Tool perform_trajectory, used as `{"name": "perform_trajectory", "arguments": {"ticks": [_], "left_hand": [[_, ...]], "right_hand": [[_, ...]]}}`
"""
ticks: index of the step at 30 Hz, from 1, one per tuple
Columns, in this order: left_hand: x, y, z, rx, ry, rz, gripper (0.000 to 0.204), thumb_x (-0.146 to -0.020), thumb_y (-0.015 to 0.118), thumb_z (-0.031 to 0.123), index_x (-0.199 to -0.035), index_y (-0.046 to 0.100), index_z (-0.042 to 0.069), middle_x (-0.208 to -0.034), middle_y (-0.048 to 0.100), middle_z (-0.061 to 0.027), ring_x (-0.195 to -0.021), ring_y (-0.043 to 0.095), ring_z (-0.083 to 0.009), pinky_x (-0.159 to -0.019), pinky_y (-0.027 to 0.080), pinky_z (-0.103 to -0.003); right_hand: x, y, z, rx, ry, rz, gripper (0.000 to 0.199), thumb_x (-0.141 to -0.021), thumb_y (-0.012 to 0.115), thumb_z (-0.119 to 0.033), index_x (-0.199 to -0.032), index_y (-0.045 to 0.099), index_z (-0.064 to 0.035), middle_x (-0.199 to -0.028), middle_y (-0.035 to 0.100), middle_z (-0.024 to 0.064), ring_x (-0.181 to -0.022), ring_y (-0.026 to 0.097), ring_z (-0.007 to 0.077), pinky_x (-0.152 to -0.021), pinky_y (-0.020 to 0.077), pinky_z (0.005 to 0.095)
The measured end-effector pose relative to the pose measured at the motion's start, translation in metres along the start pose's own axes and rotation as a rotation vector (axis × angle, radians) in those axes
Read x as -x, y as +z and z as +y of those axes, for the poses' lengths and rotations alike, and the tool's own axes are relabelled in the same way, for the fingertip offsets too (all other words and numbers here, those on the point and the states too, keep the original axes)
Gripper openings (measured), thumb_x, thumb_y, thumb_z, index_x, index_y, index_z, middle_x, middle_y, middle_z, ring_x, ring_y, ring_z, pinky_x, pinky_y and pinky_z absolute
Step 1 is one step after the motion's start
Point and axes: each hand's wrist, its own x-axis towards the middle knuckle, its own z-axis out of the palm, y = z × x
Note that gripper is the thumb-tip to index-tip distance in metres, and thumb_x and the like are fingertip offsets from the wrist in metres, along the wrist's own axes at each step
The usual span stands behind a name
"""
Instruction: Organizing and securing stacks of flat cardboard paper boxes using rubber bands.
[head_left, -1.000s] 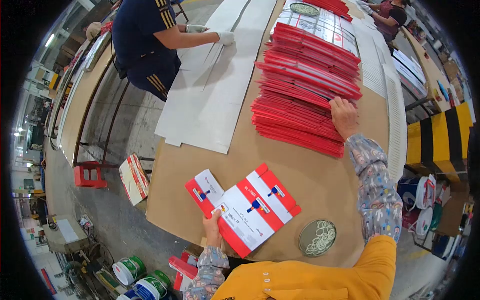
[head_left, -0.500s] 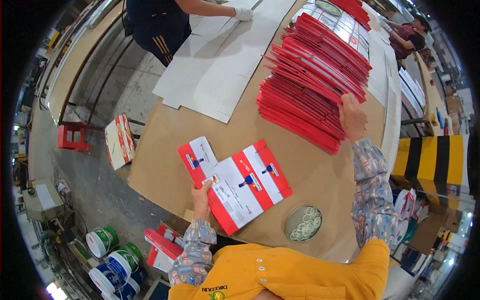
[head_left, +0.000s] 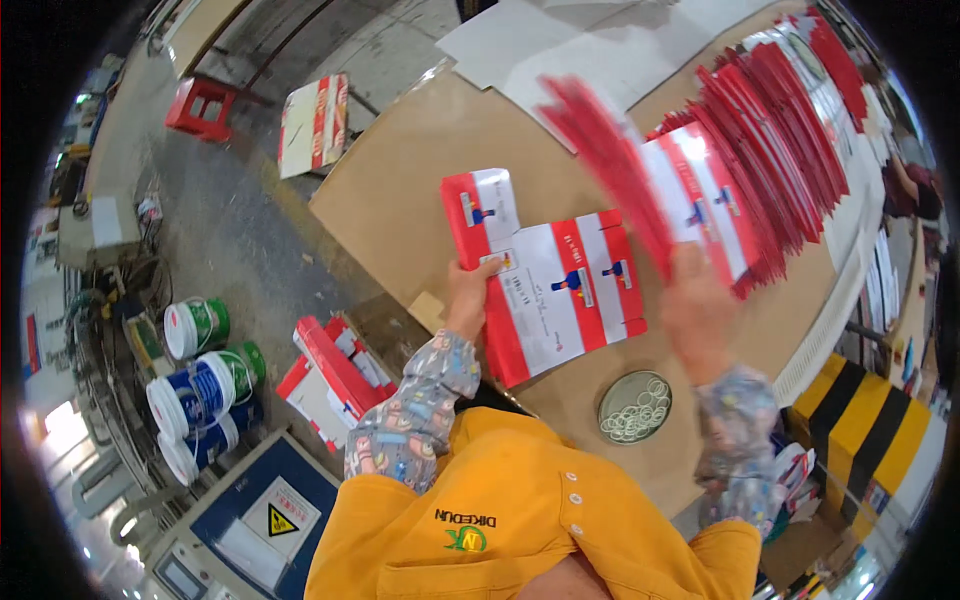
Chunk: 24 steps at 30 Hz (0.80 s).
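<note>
My left hand (head_left: 472, 298) is closed on the left edge of a flat red-and-white carton (head_left: 540, 310) with blue printed figures, thumb on its face. The carton lies over the near side of the table, and I cannot tell whether other cartons lie under it. My right hand (head_left: 697, 315), blurred by motion, grips the near end of a bundle of flat red cartons (head_left: 615, 165), held on edge beside the long row of similar cartons (head_left: 775, 130). Near it, a round dish (head_left: 636, 406) holds pale rubber bands.
Brown board covers the table (head_left: 400, 190); large white sheets (head_left: 540, 50) lie at its far side. On the left are a red stool (head_left: 201, 108), paint-type buckets (head_left: 195, 390) and a box of red-and-white cartons (head_left: 335, 375). A yellow-and-black striped block (head_left: 860, 415) stands right.
My right hand has drawn a bundle of cartons off the row and brought it left toward the carton under my left hand. The whole view has shifted leftward.
</note>
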Motion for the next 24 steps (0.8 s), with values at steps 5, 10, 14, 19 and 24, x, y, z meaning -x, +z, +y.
{"name": "perform_trajectory", "arguments": {"ticks": [5, 10, 14, 19, 24], "left_hand": [[0.003, 0.008, -0.005, -0.112, 0.049, 0.041, 0.051, -0.074, 0.077, 0.013, -0.113, 0.047, -0.004, -0.100, 0.063, -0.0159, -0.084, 0.064, -0.0229, -0.075, 0.053, -0.037], [0.006, 0.008, 0.006, 0.145, 0.029, 0.066, 0.048, -0.086, 0.068, 0.028, -0.115, 0.048, -0.004, -0.108, 0.061, -0.0157, -0.096, 0.060, -0.0219, -0.085, 0.048, -0.033], [0.010, 0.005, 0.015, 0.221, -0.001, -0.125, 0.054, -0.080, 0.073, 0.021, -0.120, 0.047, -0.005, -0.111, 0.060, -0.0163, -0.096, 0.061, -0.0225, -0.085, 0.050, -0.034], [0.005, 0.005, 0.021, 0.191, -0.034, -0.250, 0.057, -0.070, 0.072, 0.003, -0.120, 0.047, -0.006, -0.105, 0.063, -0.0153, -0.094, 0.063, -0.0230, -0.082, 0.052, -0.035], [0.067, 0.018, 0.084, 0.146, 0.153, -0.401, 0.059, -0.070, 0.071, 0.001, -0.123, 0.046, -0.001, -0.111, 0.061, -0.0117, -0.099, 0.061, -0.0207, -0.087, 0.050, -0.034]], "right_hand": [[0.020, 0.104, -0.113, -0.217, 0.021, -0.282, 0.060, -0.077, 0.054, -0.004, -0.134, 0.035, 0.0026, -0.123, 0.051, 0.0215, -0.079, 0.063, 0.0358, -0.063, 0.0532, 0.0464], [0.028, 0.119, -0.163, -0.369, 0.030, -0.384, 0.066, -0.075, 0.058, -0.008, -0.133, 0.032, 0.0057, -0.126, 0.043, 0.0251, -0.073, 0.064, 0.0371, -0.057, 0.0530, 0.0468], [0.035, 0.117, -0.177, -0.436, -0.022, -0.502, 0.071, -0.072, 0.061, -0.011, -0.133, 0.030, 0.0070, -0.127, 0.040, 0.0281, -0.074, 0.064, 0.0375, -0.057, 0.0535, 0.0464], [0.028, 0.102, -0.169, -0.488, -0.092, -0.582, 0.075, -0.073, 0.067, -0.020, -0.133, 0.032, 0.0080, -0.125, 0.043, 0.0280, -0.086, 0.063, 0.0386, -0.069, 0.0539, 0.0459], [-0.010, 0.066, -0.081, -0.504, -0.044, 0.280, 0.078, -0.075, 0.073, -0.043, -0.132, 0.043, 0.0026, -0.129, 0.049, 0.0207, -0.122, 0.043, 0.0392, -0.104, 0.0313, 0.0504]]}}
